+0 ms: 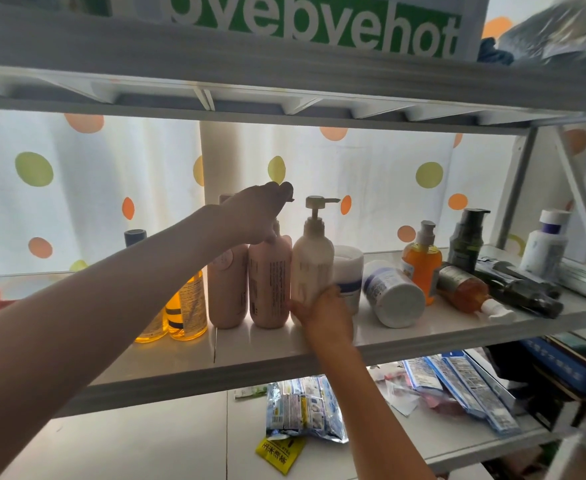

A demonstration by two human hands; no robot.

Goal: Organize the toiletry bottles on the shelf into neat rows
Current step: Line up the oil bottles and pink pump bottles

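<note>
Left hand (pixel 260 213) pinches pink bottle (pixel 270 282) pump; right hand (pixel 322 308) grips white bottle (pixel 312 268).

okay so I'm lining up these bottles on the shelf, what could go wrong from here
1. Your left hand grips the pump of a pink bottle from above; pulling on the pump could tip this tall bottle into its neighbours.
2. Your right hand holds the white pump bottle near the shelf front edge, so it might slide off.
3. The white jar lies on its side and may roll if bumped.
</note>
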